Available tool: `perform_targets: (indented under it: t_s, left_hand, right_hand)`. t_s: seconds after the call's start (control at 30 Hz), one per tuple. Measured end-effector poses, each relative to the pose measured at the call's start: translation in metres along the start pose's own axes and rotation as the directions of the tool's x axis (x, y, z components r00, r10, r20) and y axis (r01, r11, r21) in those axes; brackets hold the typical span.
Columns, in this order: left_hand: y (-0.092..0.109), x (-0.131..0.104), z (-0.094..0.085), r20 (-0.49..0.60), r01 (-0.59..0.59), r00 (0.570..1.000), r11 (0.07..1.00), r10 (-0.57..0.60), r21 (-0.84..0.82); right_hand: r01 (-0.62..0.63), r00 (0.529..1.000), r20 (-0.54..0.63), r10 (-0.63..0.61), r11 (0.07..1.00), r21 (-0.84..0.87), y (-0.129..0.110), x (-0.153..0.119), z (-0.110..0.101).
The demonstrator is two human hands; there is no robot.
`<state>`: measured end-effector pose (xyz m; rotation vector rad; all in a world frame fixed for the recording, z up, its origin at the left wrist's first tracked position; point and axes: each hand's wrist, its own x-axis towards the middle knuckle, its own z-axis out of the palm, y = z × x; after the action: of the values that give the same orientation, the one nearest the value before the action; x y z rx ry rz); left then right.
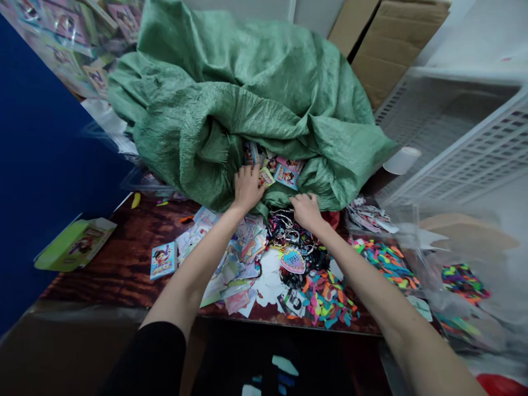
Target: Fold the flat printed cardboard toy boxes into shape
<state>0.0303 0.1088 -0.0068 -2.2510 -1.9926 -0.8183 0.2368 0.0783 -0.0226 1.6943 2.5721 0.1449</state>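
A large green woven sack point(256, 71) lies on the table with its mouth facing me. Several small printed boxes show inside, among them a blue box point(286, 177) and a pink box point(292, 164). At the left of the opening, my left hand point(248, 190) has its fingers bent, with a small yellow box point(267, 177) between thumb and index finger. My right hand point(306, 210) is closed on the sack's lower rim, right of the boxes. The sack's depth is hidden by folds.
Paper cards point(235, 258), black hair ties point(289, 231) and colourful clips point(330, 300) cover the table front. A blue box point(164, 260) and an open green carton point(78, 242) lie left. White baskets point(466, 148) and cardboard point(396, 44) stand right and behind.
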Motion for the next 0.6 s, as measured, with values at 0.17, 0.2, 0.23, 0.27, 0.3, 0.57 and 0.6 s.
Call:
perform_targets:
  t_s: [0.17,0.2,0.23,0.27,0.3,0.57,0.6]
  left_hand:
    - [0.007,0.005,0.007,0.011,0.038,0.999,0.989,-0.037,-0.140]
    - [0.005,0.003,0.004,-0.020,0.063,0.997,0.961,-0.071,-0.271]
    - [0.002,-0.002,0.000,-0.040,0.074,0.994,0.902,-0.100,-0.426]
    - [0.000,-0.008,-0.005,-0.042,0.071,0.992,0.809,-0.118,-0.584]
    - [-0.002,-0.017,-0.012,-0.027,0.065,0.992,0.687,-0.122,-0.724]
    - [0.013,-0.126,-0.062,0.306,0.299,0.942,-0.069,-0.137,-0.952]
    - [0.016,-0.139,-0.061,0.325,0.315,0.933,-0.088,-0.152,-0.945]
  right_hand:
    - [-0.024,0.975,-0.213,0.069,0.979,0.204,-0.021,-0.014,-0.014]
    - [-0.016,0.956,-0.275,0.097,0.959,0.284,-0.022,-0.021,-0.017]
    - [0.003,0.937,-0.326,0.125,0.931,0.365,-0.022,-0.029,-0.019]
    - [0.031,0.922,-0.360,0.143,0.899,0.437,-0.022,-0.036,-0.022]
    - [0.066,0.910,-0.385,0.156,0.861,0.504,-0.022,-0.044,-0.025]
    - [0.135,0.973,-0.160,0.164,0.150,0.979,-0.076,-0.097,-0.027]
    - [0.092,0.983,-0.098,0.155,0.041,0.995,-0.087,-0.105,-0.023]
